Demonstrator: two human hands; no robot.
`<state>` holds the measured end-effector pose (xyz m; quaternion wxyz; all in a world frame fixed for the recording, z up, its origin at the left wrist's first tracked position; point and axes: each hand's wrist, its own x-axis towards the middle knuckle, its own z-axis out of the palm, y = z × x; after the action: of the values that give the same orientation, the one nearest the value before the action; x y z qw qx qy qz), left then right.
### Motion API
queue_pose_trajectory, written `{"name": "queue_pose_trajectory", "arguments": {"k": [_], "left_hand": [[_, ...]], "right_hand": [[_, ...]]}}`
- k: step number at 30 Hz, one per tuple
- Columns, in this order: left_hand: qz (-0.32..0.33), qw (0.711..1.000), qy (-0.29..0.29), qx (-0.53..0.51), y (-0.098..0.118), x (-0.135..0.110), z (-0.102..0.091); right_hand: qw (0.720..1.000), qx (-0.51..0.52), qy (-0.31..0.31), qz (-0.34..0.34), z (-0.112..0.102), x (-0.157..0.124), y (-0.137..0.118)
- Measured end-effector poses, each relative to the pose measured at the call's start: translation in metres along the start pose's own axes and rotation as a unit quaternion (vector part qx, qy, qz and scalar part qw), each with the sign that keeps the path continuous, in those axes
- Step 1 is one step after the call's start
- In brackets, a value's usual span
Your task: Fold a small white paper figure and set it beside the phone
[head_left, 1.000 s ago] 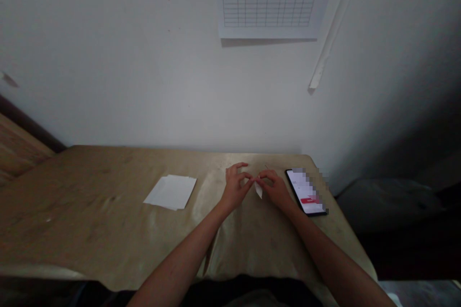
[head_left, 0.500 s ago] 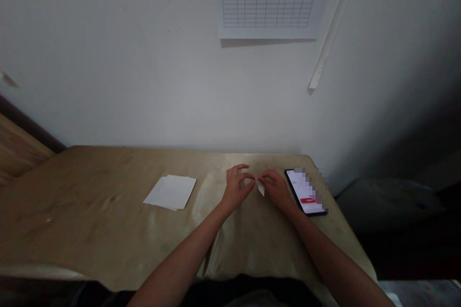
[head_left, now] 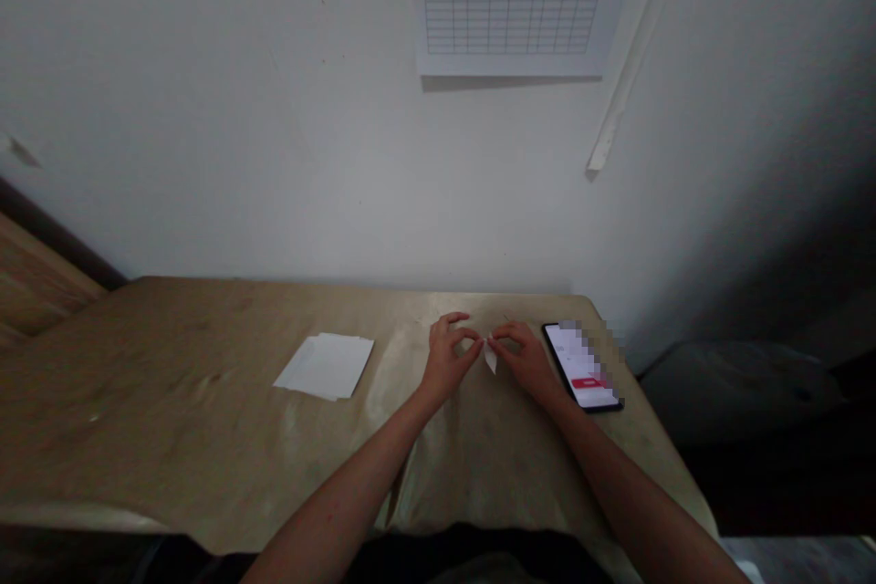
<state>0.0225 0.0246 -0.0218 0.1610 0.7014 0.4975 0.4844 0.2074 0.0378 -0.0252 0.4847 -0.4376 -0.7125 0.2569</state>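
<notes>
A small folded piece of white paper (head_left: 491, 359) is held up just above the table between my two hands, its narrow tip hanging down. My left hand (head_left: 448, 356) pinches its upper edge with thumb and index finger, the other fingers loosely curled. From the other side my right hand (head_left: 524, 354) pinches the same paper between thumb and fingertips. The fingertips of both hands nearly meet, and they cover part of the folds.
A stack of white paper sheets (head_left: 325, 367) lies left of my hands. Beside my right wrist is a phone (head_left: 575, 367) with its screen lit. The brownish table (head_left: 205, 438) meets the wall at the back, where a printed grid sheet (head_left: 510, 64) hangs.
The piece of paper has turned slightly between my fingertips, and its tip has shifted a little to the left. Both hands stay in nearly the same place.
</notes>
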Motion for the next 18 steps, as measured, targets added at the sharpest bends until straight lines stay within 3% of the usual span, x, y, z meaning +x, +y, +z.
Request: {"name": "queue_pose_trajectory", "arguments": {"k": [11, 18], "left_hand": [[-0.020, 0.999, -0.020, -0.021, 0.0018, 0.0007, -0.0009], [-0.036, 0.999, 0.014, -0.036, -0.0012, 0.0027, -0.0045]], "right_hand": [[0.999, 0.000, -0.035, -0.032, 0.0025, -0.0017, -0.0011], [1.000, -0.027, 0.005, -0.003, 0.0012, -0.0024, 0.0059]]}}
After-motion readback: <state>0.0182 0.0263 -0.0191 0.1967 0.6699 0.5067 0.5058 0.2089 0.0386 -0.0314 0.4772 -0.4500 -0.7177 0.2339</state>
